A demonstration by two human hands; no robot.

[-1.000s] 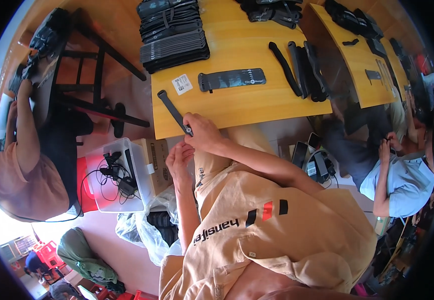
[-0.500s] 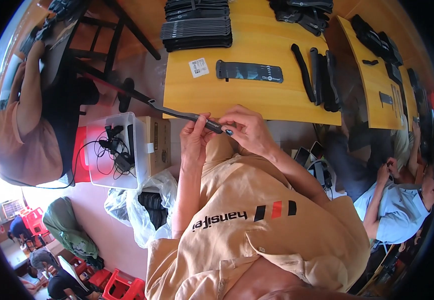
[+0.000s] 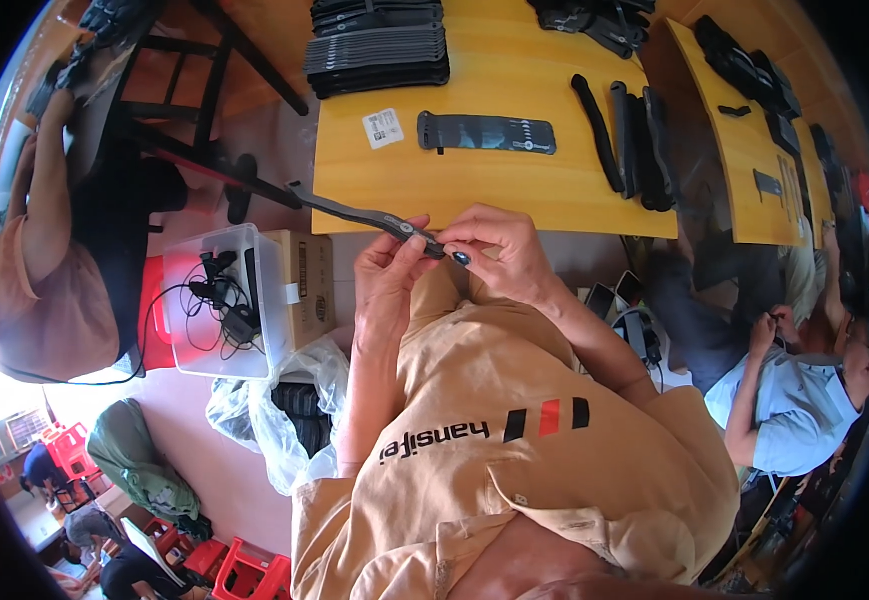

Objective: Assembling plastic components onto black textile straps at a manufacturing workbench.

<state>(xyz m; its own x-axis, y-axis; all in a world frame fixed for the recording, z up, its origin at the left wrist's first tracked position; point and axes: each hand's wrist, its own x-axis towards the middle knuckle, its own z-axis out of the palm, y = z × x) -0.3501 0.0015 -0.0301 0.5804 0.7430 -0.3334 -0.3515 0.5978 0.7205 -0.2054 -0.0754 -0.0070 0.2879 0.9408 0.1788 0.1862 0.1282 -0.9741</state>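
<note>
Since half a second ago, little has changed: the long black strap point(image 3: 375, 217) is still held in front of the chest, just below the near edge of the yellow worktop point(image 3: 515, 185), and both hands have stayed on its right end. The left hand point(image 3: 387, 272) is closed on the strap from below, thumb near its round stud. The right hand point(image 3: 500, 250) is pinched on the strap's tip, with a small dark piece point(image 3: 462, 258) seen at its fingers point(image 3: 465, 238).

On the worktop, a flat black strap point(image 3: 486, 132), a white label point(image 3: 383, 128), a stack of black straps point(image 3: 380, 45) and more straps point(image 3: 630, 135) are laid. A clear bin point(image 3: 217, 300) with cables and a cardboard box point(image 3: 305, 287) are set on the floor. Other people are seated at left and right.
</note>
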